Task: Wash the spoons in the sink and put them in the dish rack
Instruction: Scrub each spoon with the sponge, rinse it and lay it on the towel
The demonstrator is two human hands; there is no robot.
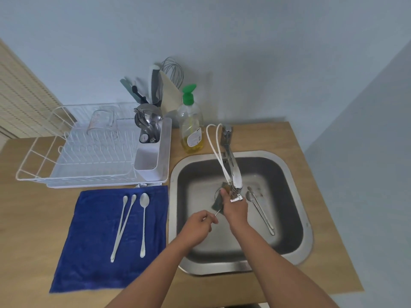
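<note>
Steel spoon handle runs from our clenched left hand up-right into the green sponge, which our right hand fingers grasp.

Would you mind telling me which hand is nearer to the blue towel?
The left. The left hand is over the sink's left side, just right of the blue towel, pinching a spoon handle. The right hand is farther right, under the faucet.

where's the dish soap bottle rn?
Head view, upper centre: the dish soap bottle stands on the counter behind the sink, between the dish rack and the faucet.
</note>
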